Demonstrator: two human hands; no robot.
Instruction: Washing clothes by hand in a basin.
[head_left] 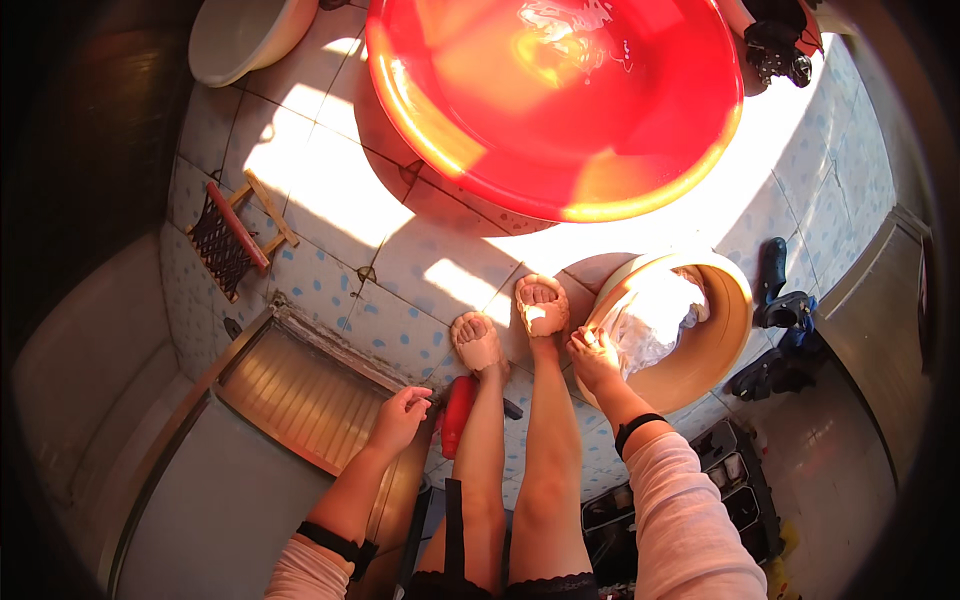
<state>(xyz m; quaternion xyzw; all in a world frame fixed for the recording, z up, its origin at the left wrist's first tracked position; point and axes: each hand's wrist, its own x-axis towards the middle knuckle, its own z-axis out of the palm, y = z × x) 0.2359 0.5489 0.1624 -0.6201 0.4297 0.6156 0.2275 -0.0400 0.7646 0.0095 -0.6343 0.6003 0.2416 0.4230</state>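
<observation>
I sit above a tiled floor with my legs stretched forward. My right hand (594, 358) rests on the near rim of a beige basin (728, 318) that holds crumpled white cloth (650, 318); its fingers touch the cloth's edge. My left hand (400, 418) is curled on the corner of a ribbed metal washboard-like panel (300, 385), holding nothing that I can see. A red object (458, 412) lies on the floor right beside that hand, partly hidden by my leg.
A large red basin (440, 100) with shallow water fills the top centre. A pale basin (240, 40) stands at top left. A small wooden folding stool (235, 235) lies at left. Dark shoes (780, 300) and a black crate (735, 480) sit at right.
</observation>
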